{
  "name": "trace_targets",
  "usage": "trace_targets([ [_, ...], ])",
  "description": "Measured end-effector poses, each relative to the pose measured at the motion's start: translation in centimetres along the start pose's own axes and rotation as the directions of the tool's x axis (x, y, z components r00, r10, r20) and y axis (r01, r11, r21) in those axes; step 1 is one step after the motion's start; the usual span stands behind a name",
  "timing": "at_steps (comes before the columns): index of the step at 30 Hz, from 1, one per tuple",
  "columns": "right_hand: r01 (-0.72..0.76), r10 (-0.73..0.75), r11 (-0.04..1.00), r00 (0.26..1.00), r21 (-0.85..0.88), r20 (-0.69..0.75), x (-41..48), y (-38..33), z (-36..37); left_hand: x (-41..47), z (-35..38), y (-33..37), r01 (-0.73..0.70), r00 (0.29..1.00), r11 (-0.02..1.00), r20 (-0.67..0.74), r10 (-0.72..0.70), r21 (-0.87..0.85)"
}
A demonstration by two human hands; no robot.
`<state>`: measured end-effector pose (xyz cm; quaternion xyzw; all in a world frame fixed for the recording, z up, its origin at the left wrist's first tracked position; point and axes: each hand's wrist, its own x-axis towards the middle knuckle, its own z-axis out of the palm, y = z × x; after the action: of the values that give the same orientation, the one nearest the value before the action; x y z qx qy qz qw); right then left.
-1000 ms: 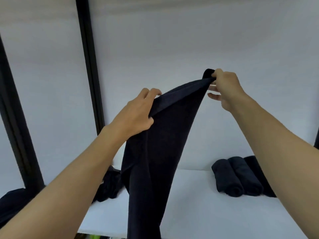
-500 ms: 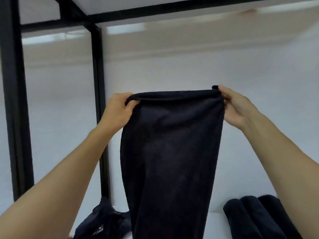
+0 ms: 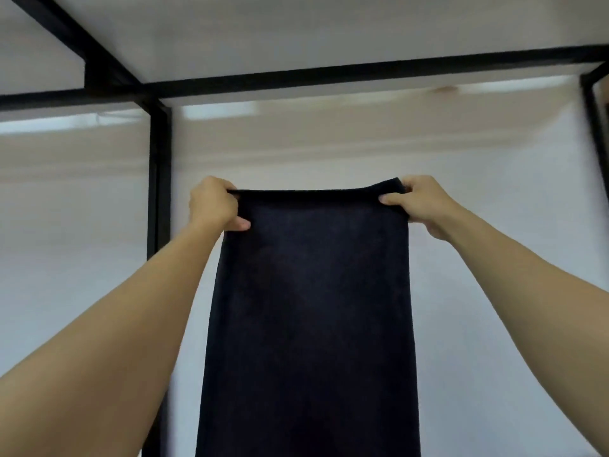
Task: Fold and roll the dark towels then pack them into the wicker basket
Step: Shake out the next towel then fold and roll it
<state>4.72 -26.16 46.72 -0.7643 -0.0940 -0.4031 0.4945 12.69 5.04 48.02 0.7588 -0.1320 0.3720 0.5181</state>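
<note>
Dark, near-black terry cloth filled the middle of the view: a long, dark rectangular towel [image 3: 309,308] hung flat and straight from the person's two raised hands, and its lower end ran out past the bottom edge of the view.

The left hand [image 3: 214,206] gripped the towel's upper left corner. Its fingers [image 3: 242,223] were curled over the top hem, with the thumb pressed onto the near face of the cloth just below. The right hand [image 3: 425,202] pinched the upper right corner in the same way, thumb on the near face and the other fingers tucked behind the cloth. A small fold of hem stood up just inside that grip. Between the two sets of fingers the top edge was pulled taut and nearly level.

Both bare forearms reached up and forward from the lower corners.

Behind the towel stood a black metal frame [image 3: 362,74]. One upright black post [image 3: 159,179] rose just to the left of the left fingers, farther back. A horizontal bar ran well above both hands, and another upright showed far to the right of the right fingers. A plain white wall [image 3: 494,192] lay behind everything.
</note>
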Motion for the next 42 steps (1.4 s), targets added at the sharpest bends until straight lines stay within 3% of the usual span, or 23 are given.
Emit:
trace_targets([
  [2, 0.033, -0.035, 0.999, 0.996, -0.023, -0.078, 2.6, -0.3, -0.4, 2.4, 1.0, 1.0, 0.016, 1.0, 0.945, -0.019, -0.024, -0.326],
  [4, 0.067, -0.068, 0.998, 0.984, -0.012, -0.166, 4.7, -0.5, -0.8, 3.4, 1.8, 2.2, -0.07, 0.996, 0.91, -0.074, 0.044, -0.409],
  [7, 0.132, -0.112, 0.988, 0.967, 0.076, -0.229, 5.6, -1.2, -1.4, 2.9, 1.9, 3.6, -0.209, 0.975, 0.889, -0.15, 0.161, -0.406],
  [11, 0.156, -0.115, 0.968, 0.972, 0.198, -0.204, 3.6, -2.4, -2.3, 0.5, 0.1, 4.5, -0.307, 0.947, 0.879, -0.208, 0.244, -0.366],
  [16, 0.165, -0.126, 0.95, 0.98, 0.267, -0.155, -2.4, -3.9, -4.0, -4.2, -3.5, 4.2, -0.347, 0.932, 0.876, -0.228, 0.283, -0.333],
  [27, -0.055, 0.048, 0.979, 0.998, 0.197, 0.038, -20.1, -5.8, -7.3, -18.4, -11.8, 0.2, -0.354, 0.935, 0.899, -0.105, 0.339, -0.257],
  [31, -0.215, 0.202, 0.973, 0.971, 0.089, 0.131, -24.1, -3.9, -6.7, -22.2, -12.8, -2.5, -0.241, 0.969, 0.941, -0.013, 0.245, -0.238],
  [36, -0.41, 0.416, 0.909, 0.889, -0.072, 0.194, -27.5, 2.6, -4.5, -25.0, -10.3, -9.3, 0.021, 0.979, 0.991, 0.205, 0.007, -0.132],
  [39, -0.497, 0.532, 0.844, 0.824, -0.201, 0.195, -28.8, 8.7, -2.0, -26.7, -6.9, -15.4, 0.237, 0.913, 0.971, 0.352, -0.207, -0.043],
  [42, -0.538, 0.607, 0.786, 0.767, -0.305, 0.211, -29.8, 15.2, 1.1, -28.5, -2.9, -22.0, 0.411, 0.8, 0.905, 0.433, -0.416, 0.11],
])
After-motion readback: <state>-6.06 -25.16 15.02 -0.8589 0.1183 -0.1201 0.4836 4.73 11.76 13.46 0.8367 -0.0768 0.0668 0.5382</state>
